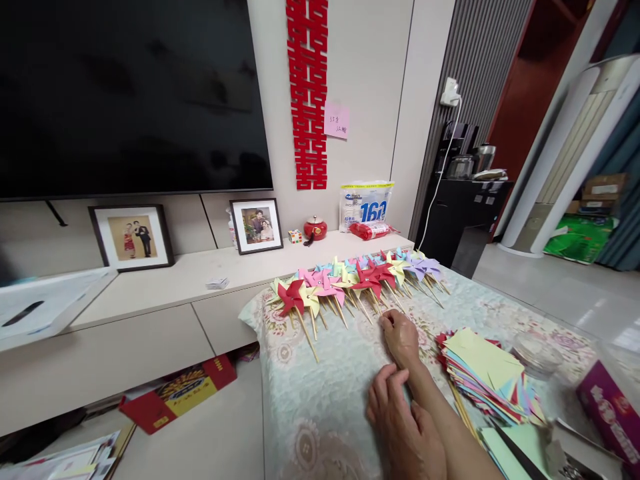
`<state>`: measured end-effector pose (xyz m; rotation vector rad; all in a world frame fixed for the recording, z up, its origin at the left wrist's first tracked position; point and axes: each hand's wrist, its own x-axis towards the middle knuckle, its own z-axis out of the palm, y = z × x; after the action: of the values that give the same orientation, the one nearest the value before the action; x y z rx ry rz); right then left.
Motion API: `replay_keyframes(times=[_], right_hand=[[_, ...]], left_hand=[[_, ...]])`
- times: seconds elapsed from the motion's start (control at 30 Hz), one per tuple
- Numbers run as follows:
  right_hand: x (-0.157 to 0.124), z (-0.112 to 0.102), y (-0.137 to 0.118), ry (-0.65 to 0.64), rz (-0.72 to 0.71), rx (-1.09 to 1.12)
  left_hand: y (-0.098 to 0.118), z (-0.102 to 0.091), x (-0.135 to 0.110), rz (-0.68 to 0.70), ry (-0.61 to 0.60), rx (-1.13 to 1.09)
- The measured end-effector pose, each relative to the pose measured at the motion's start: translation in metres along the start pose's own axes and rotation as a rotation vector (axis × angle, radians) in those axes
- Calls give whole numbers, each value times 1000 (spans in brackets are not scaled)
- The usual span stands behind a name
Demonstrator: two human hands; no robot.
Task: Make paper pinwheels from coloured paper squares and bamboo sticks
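Note:
My right hand [401,337] reaches out over the flowered tablecloth, its fingers pinched at the lower end of a pinwheel stick beside the row. The pinwheel [373,279] there has red paper blades. Nearer to me, my left hand [404,420] is loosely bent beside my right forearm, fingers a little apart, with nothing seen in it. Along the far side of the table lie several paper pinwheels on wooden sticks, among them a red one [291,297], a pink one [327,283] and a purple one [424,267].
To the right sit a stack of coloured paper [487,363], wooden sticks [464,410], a clear round container [537,353], a dark blade-like tool [517,453], an open small box [583,450] and a purple box [613,407]. Behind the table runs a low cabinet [150,293].

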<state>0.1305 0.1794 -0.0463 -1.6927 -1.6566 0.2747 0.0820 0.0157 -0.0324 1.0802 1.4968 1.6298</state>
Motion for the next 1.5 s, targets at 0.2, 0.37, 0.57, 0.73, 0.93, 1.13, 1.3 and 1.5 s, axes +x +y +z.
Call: replay_keyframes(times=[0.2,0.37,0.57,0.73,0.93,1.13,1.3,1.5], right_hand=[[7,4,1,-32,10,-68],[10,4,0,-48,28,-104],[8,1,-4,-54,34,-143],[6,-1,-7,-54,48,-178],[5,1,-9,-45,71,-193],[4,3,-7,-10,73,-149],[3,4,-3,40,60,-51],[-1,-2,0,152,72,114]], left_hand=[[-5,1,0,24,-5,13],[-5,1,-1,28,-15,26],[-6,3,-1,24,-11,59],[-8,4,-1,46,-12,115],[-9,3,-2,105,-12,181],[-18,4,-3,184,-4,241],[-26,6,-1,249,27,279],[-29,8,8,299,63,294]])
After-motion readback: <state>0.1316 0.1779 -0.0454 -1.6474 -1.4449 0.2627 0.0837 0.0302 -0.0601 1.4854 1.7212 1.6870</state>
